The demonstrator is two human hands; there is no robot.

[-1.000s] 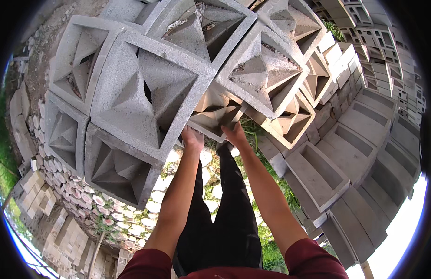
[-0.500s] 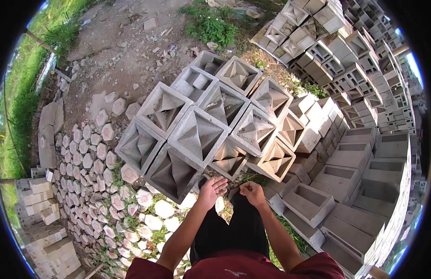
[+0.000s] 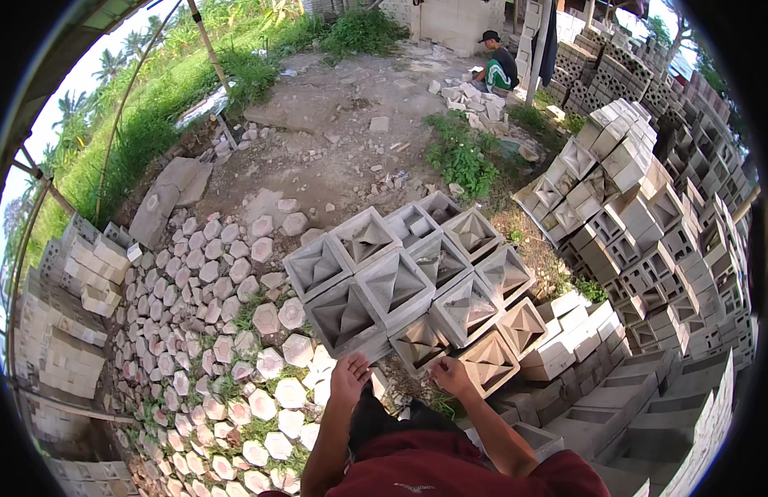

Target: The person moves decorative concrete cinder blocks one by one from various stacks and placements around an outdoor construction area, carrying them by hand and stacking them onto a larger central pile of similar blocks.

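My left hand (image 3: 351, 378) is low in the middle, its fingers stretched out with nothing in them. My right hand (image 3: 452, 375) is a little to its right, fingers curled in; whatever they might hold is hidden. Just beyond both hands lies a cluster of grey square concrete blocks (image 3: 394, 286) with pyramid-like faces, packed edge to edge. The dark grey block (image 3: 347, 317) is nearest my left hand, and a browner block (image 3: 486, 362) is nearest my right. From this angle, I cannot tell whether either hand touches them.
Hexagonal pavers (image 3: 268, 364) cover the ground at left, with grass between. Tall stacks of hollow blocks (image 3: 640, 257) rise on the right. Block piles (image 3: 61, 331) line the far left. A person (image 3: 500, 66) in a cap crouches by rubble (image 3: 475, 101) at the back.
My view has tilted up and swung left, so the blocks appear further right and the crouching person comes into sight. My left hand stays open and my right stays curled.
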